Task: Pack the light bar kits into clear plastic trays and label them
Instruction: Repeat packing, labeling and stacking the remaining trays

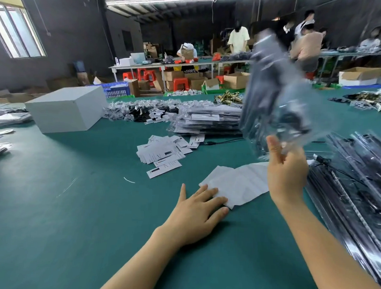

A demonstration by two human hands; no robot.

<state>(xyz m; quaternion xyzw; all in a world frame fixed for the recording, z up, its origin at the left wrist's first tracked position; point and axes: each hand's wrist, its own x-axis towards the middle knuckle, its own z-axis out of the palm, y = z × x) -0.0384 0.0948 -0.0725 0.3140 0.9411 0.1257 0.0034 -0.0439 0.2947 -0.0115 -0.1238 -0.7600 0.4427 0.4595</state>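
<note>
The right hand [286,169] grips the near end of a clear tray [277,97], thumb up one face and fingers curled behind, holding it in the air at about two o'clock from the person. The tray is blurred, so what it holds cannot be read beyond dark shapes inside; whether it is snapped closed cannot be told. The left hand [195,213] lies flat, fingers straight, on the table [75,194] with its fingertips pressing the near corner of a white sheet [238,182] at twelve o'clock.

The chief risk lies in the grip: the tray is held by one end only, and the long free end could flex or swing. If the lid is not latched, the kit could spill out over the sheet.

A stack of packed trays [209,121] sits at twelve o'clock, further out, with loose labels [161,152] just before it. A careless landing could knock that stack askew or scatter the labels.

At three o'clock a pile of light bars [356,193] lies close beside the right forearm. Its trailing cables could snag the arm or the tray on the way down.
</note>
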